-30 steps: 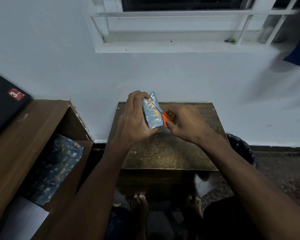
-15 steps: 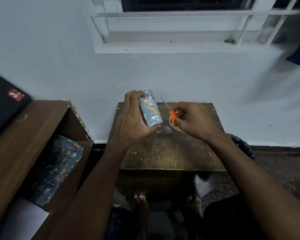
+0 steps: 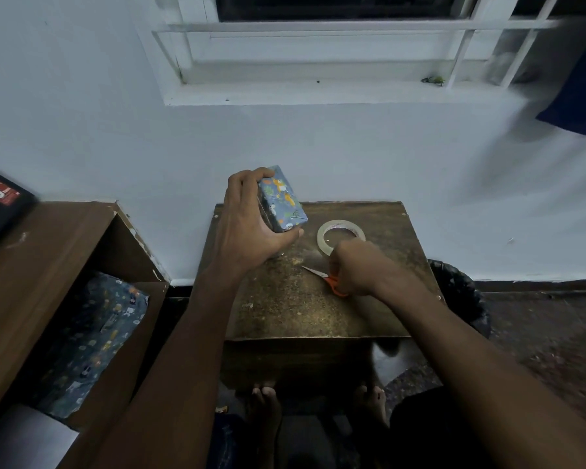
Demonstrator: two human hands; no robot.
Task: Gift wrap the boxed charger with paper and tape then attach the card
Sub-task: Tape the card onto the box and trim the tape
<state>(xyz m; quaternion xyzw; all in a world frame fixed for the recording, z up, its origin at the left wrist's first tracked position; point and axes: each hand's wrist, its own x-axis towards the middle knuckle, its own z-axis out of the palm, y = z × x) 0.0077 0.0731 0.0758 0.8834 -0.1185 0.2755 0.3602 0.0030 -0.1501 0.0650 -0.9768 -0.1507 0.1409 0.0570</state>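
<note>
The small worn brown wooden table [image 3: 305, 309] stood against the white wall [image 3: 352, 154]. Above its left rear, the left hand [image 3: 247, 228] held the blue patterned wrapped box [image 3: 282, 199]. The clear tape roll [image 3: 340, 235] lay right of it; the orange-handled scissors [image 3: 325, 277] lay nearer, under the right hand [image 3: 356, 269]. A brown wooden shelf unit [image 3: 48, 252] stood left, with a blue patterned paper roll [image 3: 92, 340] inside.

The wrapped box [image 3: 282, 201] is covered in blue-grey paper dotted with little cartoon figures in orange, green and white. Same kind of print can be made out on the loose wrapping paper [image 3: 92, 340] in the brown wooden shelf unit [image 3: 48, 252], only darker there, navy-ish with small orange and white spots. The scissors [image 3: 329, 279] are done with bright orange handles and silvery blades. The tape roll [image 3: 341, 235] is clear with a whitish tint. The small table [image 3: 285, 309] is a worn, speckled dark brown. A red label with a white 3 is seen on the black box [image 3: 0, 201]. The wall [image 3: 386, 157] is painted white.
</note>
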